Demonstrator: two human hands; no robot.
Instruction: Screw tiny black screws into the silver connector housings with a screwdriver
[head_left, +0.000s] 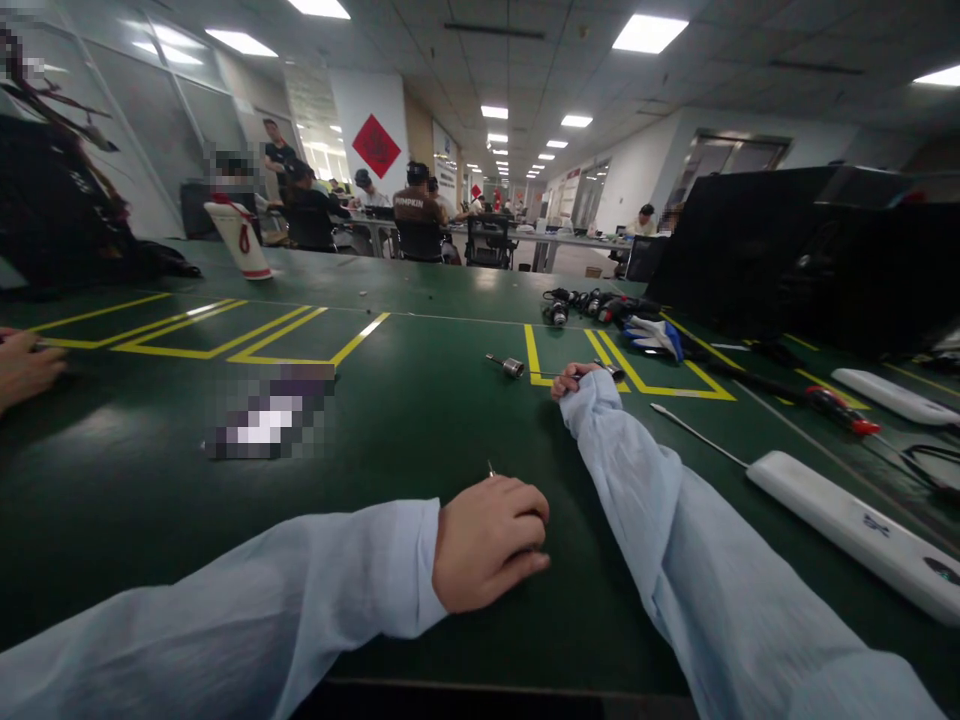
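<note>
My left hand (491,545) rests low over the green table (390,470), its fingers curled downward. A small metal tip (491,468) pokes out just beyond its knuckles; the rest of that piece is hidden. Farther off, my right hand (576,380) is closed near the yellow tape, and what its fingers hold is mostly covered. Left of it lies a short metal cylinder with a thin shank (512,367). A similar metal cylinder (615,372) shows partly behind my right wrist.
White power strips (847,520) and a red-and-black screwdriver (840,410) lie at right. Blue-white gloves (652,338) and dark metal parts (556,312) sit behind. A paper cup (240,240) stands back left. Another person's hand (26,368) is at the left edge, near a blurred item (270,415).
</note>
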